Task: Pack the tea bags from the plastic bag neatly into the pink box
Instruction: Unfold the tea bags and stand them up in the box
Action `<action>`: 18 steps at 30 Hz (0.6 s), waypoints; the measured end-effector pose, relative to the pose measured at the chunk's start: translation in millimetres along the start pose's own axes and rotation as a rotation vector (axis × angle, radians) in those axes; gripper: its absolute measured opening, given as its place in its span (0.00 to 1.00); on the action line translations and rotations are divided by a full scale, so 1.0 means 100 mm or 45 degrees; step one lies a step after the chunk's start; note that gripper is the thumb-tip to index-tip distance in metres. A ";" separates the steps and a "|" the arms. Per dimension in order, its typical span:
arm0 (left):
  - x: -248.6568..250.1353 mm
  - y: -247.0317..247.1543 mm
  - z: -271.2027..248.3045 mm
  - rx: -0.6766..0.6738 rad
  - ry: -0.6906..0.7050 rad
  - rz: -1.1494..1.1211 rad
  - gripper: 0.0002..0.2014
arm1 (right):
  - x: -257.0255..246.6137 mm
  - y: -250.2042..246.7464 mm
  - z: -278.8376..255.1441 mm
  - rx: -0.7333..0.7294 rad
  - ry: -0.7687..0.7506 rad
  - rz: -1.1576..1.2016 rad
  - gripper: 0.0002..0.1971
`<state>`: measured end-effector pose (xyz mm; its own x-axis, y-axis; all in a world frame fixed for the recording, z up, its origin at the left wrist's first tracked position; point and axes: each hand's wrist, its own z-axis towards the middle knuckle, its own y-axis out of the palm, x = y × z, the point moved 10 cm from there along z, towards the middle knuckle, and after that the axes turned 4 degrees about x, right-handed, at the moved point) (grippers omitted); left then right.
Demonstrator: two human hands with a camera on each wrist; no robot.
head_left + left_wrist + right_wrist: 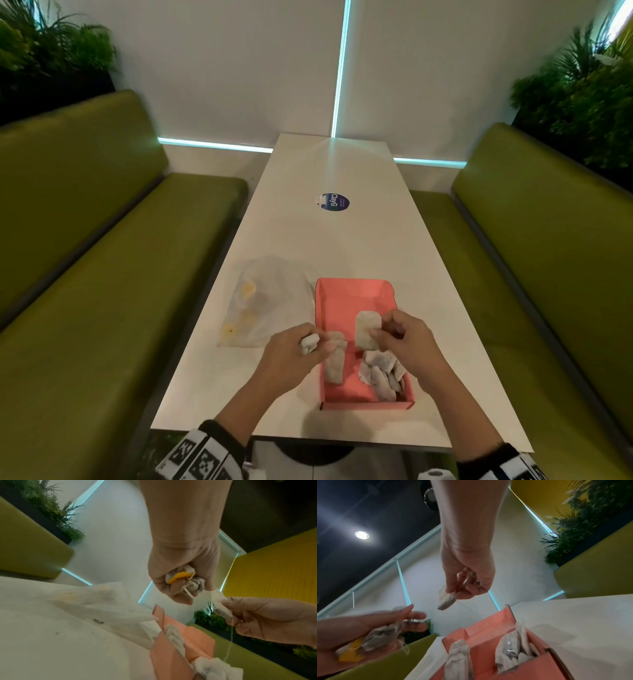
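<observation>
Left grip [291,353] clutches bunched tea bags, right grip [407,342] pinches one over pink box [352,298] — plastic bag [263,305] beside

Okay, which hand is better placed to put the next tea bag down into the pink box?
Probably the right hand. It pinches a single tea bag directly above the pink box, free to lower. The left hand is over the box's left edge, gripping a crumpled bunch of tea bags.
</observation>
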<state>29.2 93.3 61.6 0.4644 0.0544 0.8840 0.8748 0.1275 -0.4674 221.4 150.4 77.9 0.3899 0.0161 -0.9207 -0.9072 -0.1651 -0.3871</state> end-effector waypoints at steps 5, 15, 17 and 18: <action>0.26 0.09 -0.01 -0.010 0.103 -0.294 0.17 | -0.23 0.11 -0.06 -0.132 -0.089 0.143 0.08; 0.36 0.10 -0.01 0.045 0.288 -0.080 0.07 | -0.47 0.21 -0.17 -0.375 -0.146 -0.096 0.08; 0.40 0.09 -0.03 0.041 0.317 -0.081 0.03 | -0.47 0.20 -0.14 -0.328 -0.150 -0.122 0.10; 0.42 0.05 -0.03 0.069 0.309 -0.104 0.03 | -0.49 0.11 -0.09 -0.186 -0.167 -0.117 0.11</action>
<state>53.0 93.5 96.4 0.4176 -0.1965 0.8871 0.9052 0.1746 -0.3874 193.8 138.7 118.9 0.4374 0.1641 -0.8842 -0.8325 -0.2980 -0.4671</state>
